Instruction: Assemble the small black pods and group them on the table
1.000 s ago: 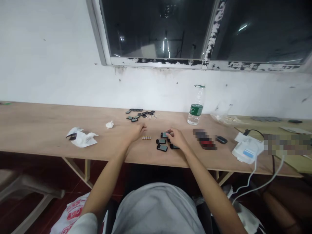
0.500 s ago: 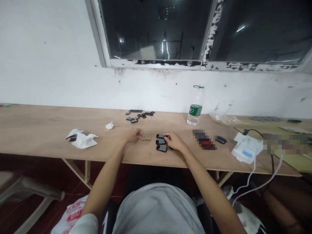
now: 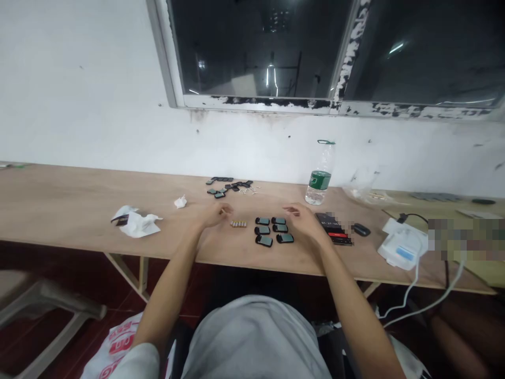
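Left of the bottle, tiny white bits are too small to identify. Left of it and nearer the front, the left hand is blurred; it may pinch something, I can't tell from here. Right of the bottle, blocky pixels mask part of the yellowish board. Far left, a chair is cut off.

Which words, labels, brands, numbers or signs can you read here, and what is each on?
"01:27" on the phone; later digits and red bar blurred.
Bottle, green label: too small to read.
Bag, red print: too blurred to read.
White box, blue label: too small to read.
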A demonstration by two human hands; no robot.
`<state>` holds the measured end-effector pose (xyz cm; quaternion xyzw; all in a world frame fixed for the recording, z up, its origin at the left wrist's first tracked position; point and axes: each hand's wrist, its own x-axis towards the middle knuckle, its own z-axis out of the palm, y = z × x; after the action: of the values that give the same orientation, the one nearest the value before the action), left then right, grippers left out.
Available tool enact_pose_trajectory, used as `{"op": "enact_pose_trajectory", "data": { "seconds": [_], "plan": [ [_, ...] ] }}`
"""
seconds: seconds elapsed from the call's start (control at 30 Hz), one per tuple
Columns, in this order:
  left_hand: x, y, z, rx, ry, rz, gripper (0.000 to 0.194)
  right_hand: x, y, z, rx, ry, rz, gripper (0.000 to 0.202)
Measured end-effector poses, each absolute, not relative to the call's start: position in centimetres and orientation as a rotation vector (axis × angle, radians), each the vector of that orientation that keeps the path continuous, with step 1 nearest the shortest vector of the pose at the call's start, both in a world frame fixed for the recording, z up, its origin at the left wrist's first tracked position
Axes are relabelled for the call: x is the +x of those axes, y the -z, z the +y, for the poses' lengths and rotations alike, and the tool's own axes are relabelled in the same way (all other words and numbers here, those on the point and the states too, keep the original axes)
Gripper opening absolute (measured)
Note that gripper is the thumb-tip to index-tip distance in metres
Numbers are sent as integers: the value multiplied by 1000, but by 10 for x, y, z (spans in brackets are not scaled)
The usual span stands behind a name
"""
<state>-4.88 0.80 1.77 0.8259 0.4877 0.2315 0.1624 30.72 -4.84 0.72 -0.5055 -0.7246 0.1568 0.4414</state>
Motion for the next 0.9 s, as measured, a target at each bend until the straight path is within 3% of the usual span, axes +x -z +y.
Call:
{"op": "enact_pose_trajectory", "data": {
  "seconds": [0.27, 0.43, 0.9],
  "plan": [
    [-56, -1, 22, 2434, -480, 1474, 25, 335, 4, -42, -1470, -418, -2139, 19],
    [-61, 9, 29, 2425, -464, 1375, 32, 327, 9, -41, -1566, -411, -2135, 12],
    [-65, 15, 36, 2400, -488, 1294, 38, 322, 7, -42, -1675, -423, -2149, 12]
  ]
}}
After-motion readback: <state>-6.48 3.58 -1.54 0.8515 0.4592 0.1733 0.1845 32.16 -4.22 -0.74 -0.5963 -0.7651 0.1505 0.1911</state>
